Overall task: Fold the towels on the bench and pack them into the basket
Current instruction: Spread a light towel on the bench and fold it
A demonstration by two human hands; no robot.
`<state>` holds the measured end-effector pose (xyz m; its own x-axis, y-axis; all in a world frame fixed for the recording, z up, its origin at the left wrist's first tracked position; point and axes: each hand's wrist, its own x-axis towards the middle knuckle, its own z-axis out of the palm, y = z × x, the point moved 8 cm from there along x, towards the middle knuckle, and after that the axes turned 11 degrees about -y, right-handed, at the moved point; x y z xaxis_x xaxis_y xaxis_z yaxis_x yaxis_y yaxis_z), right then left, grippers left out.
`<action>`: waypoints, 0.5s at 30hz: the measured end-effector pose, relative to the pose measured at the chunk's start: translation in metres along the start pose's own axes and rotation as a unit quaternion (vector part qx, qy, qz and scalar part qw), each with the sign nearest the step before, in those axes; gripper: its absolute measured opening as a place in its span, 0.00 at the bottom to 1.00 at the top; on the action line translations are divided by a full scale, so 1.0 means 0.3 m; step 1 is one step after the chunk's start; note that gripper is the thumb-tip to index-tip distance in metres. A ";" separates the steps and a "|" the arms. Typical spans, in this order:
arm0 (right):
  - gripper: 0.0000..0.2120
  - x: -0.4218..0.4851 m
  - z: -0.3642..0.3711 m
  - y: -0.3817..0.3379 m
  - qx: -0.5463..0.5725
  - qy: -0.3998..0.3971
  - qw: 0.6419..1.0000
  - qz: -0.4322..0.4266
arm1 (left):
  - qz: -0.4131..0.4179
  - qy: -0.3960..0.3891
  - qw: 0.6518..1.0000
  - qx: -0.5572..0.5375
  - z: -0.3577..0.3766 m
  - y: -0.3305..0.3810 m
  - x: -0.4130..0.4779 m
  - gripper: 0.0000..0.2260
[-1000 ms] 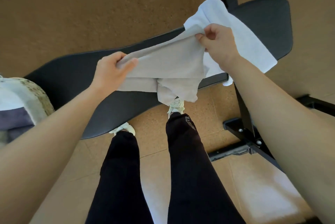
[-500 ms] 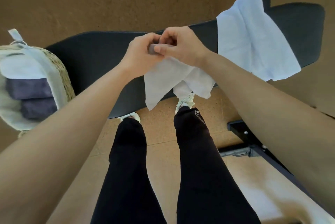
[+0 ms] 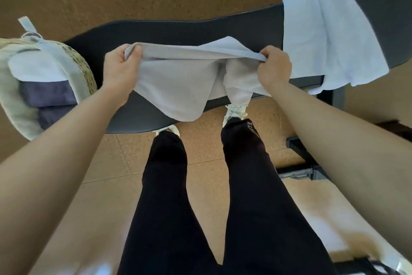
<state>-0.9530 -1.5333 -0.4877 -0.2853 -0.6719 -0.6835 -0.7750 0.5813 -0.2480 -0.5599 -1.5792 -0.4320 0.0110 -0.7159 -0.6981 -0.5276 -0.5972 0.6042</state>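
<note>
A light grey towel hangs stretched between my hands above the black padded bench. My left hand grips its left top corner and my right hand grips its right top corner, fingers curled round the cloth. The towel's lower part droops over the bench's near edge. A white towel lies unfolded across the bench's right end. At the left stands a woven basket with a pale liner, holding a folded white towel and two folded dark purple towels.
My legs in black trousers and pale shoes stand on the tan floor right in front of the bench. The bench's black metal frame runs along the floor at the right. A dark upright post rises behind the white towel.
Half a second ago my hands were together at the towel's top edge. They have moved apart, spreading the grey towel wide over the bench. The view has shifted left, showing more of the basket.
</note>
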 end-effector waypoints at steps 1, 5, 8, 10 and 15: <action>0.13 0.004 0.013 0.035 0.037 -0.013 0.999 0.026 | -0.020 0.023 0.999 0.033 -0.038 -0.044 0.005 0.13; 0.08 0.021 0.065 0.077 0.066 -0.127 0.989 0.027 | -0.112 0.052 0.976 0.177 -0.149 -0.192 0.004 0.16; 0.22 0.033 0.064 0.050 0.041 -0.216 0.975 0.002 | -0.134 0.047 0.955 0.260 -0.195 -0.216 0.009 0.16; 0.22 0.064 0.013 0.010 0.010 -0.203 0.979 -0.018 | -0.120 0.058 0.942 0.308 -0.216 -0.183 0.026 0.15; 0.13 0.142 -0.162 -0.173 -0.091 -0.025 0.991 -0.090 | -0.098 0.111 0.938 0.313 -0.272 -0.145 0.107 0.18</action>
<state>-0.9525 -1.6144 -0.4707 -0.1072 -0.7308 -0.6741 -0.9014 0.3575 -0.2442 -0.4673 -1.6059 -0.4493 0.3006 -0.7134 -0.6330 -0.8915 -0.4461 0.0795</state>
